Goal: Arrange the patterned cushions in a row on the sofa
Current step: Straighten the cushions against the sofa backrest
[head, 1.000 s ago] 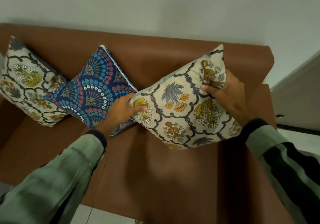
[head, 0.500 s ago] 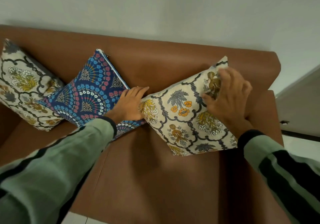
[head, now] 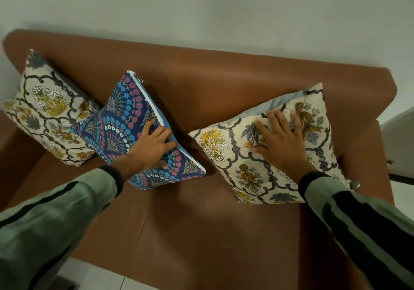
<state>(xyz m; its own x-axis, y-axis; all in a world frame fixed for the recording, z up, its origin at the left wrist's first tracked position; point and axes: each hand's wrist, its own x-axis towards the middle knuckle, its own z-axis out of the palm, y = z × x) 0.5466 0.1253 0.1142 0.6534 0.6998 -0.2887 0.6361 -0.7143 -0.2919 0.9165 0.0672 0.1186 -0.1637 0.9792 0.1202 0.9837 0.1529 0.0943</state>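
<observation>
Three patterned cushions stand on their corners along the brown sofa (head: 201,211). A cream floral cushion (head: 51,110) leans at the far left. Beside it, overlapping its corner, is a blue cushion (head: 125,124) with pink and blue flowers; my left hand (head: 152,148) grips its right edge, fingers on the front and thumb below. A second cream floral cushion (head: 235,155) rests at the right end by the armrest. My right hand (head: 280,141) lies flat on its face with fingers spread. A gap of bare seat separates the blue cushion from it.
The sofa's backrest (head: 212,77) stands against a pale wall (head: 201,9). A brown armrest (head: 367,150) borders the right cushion. White floor tiles (head: 98,278) show below the seat's front edge, and a pale floor lies to the far right.
My left hand left the right cream cushion and took hold of the blue cushion's edge. My right hand went from gripping the cream cushion's top corner to pressing flat on it. The cushions now sit apart.
</observation>
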